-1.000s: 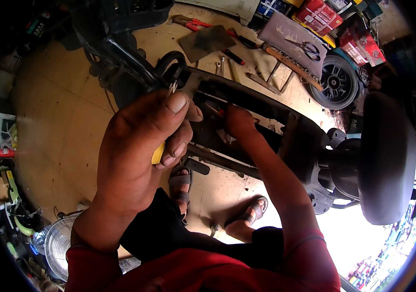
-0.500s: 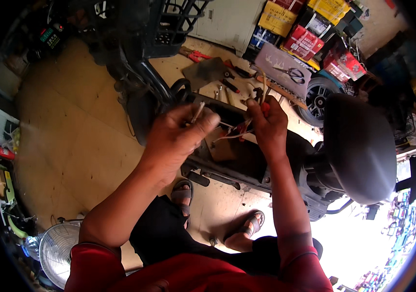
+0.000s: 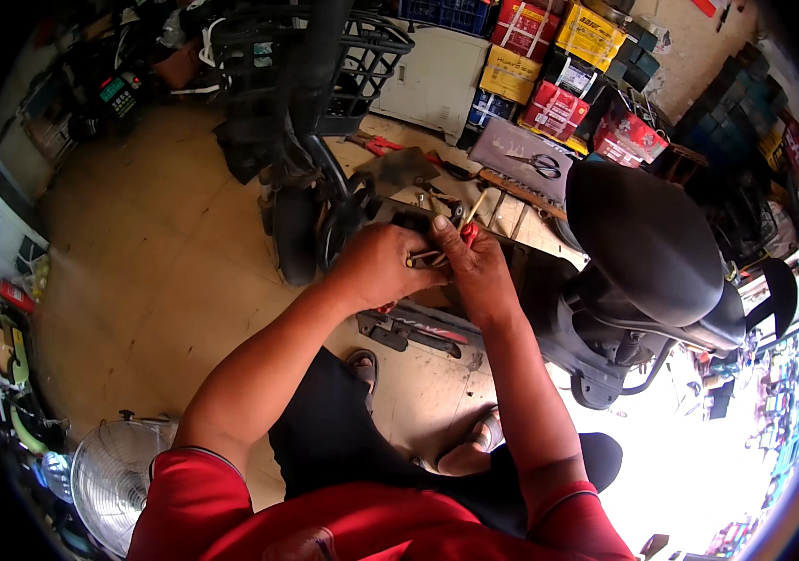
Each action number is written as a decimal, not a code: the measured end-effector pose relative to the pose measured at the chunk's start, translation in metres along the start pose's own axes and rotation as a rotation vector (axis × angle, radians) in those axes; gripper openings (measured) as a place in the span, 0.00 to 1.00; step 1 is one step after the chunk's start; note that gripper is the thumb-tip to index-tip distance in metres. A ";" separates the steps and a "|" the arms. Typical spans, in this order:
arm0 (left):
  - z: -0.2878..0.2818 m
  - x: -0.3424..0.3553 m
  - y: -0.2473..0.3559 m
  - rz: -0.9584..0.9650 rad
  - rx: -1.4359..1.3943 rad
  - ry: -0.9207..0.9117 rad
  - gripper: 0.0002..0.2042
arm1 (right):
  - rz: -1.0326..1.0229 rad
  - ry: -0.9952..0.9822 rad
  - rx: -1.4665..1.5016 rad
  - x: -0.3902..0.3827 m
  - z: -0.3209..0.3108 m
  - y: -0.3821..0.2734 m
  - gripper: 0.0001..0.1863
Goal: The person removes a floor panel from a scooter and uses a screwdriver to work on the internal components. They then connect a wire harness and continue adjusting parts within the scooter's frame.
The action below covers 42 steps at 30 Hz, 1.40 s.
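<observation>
My left hand [image 3: 383,268] and my right hand [image 3: 482,279] meet over the footboard of a dark scooter [image 3: 399,323]. Between their fingertips are thin brass-coloured pieces [image 3: 425,257], partly covered, whose kind I cannot make out. My left fingers are closed around their left ends. Held in my right hand is a red cable piece [image 3: 470,231], with a thin pale yellow strip [image 3: 477,205] sticking up beside it. My right thumb points upward next to this red piece. The fingers hide most of what lies between the palms.
The scooter's black seat [image 3: 647,248] rises at right, its basket [image 3: 362,70] at the far side. Beyond lie red-handled pliers [image 3: 379,145] and scissors [image 3: 542,165] on a grey case [image 3: 502,150]. Stacked battery boxes [image 3: 512,73] stand behind. A fan [image 3: 114,481] is near left.
My hands, apart before, have come together, the left moving right and down. The thin piece in my left fingers is now beside the right hand's cable. The view has shifted too.
</observation>
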<state>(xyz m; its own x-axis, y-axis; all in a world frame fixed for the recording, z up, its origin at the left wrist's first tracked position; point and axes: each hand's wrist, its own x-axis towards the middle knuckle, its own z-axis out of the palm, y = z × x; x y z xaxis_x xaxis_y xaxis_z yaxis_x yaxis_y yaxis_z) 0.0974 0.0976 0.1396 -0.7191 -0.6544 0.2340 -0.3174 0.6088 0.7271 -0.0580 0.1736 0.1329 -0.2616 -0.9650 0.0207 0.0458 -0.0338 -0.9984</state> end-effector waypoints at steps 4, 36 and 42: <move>-0.019 -0.013 -0.003 0.106 0.155 -0.024 0.12 | 0.037 -0.084 -0.034 -0.015 0.009 -0.015 0.19; 0.064 -0.591 -0.223 -1.595 -0.533 0.533 0.10 | 0.399 0.065 -0.042 -0.006 -0.074 0.140 0.18; 0.107 -0.677 -0.259 -1.781 -0.697 0.748 0.10 | 0.389 0.063 -0.338 -0.001 -0.061 0.130 0.17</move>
<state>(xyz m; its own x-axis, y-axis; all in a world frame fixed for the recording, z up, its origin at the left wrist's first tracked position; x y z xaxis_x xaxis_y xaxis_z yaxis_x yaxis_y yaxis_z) 0.6005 0.4306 -0.2764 0.4470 -0.3357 -0.8291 0.1356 -0.8908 0.4338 -0.1108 0.1863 -0.0005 -0.3453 -0.8717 -0.3478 -0.1604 0.4200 -0.8932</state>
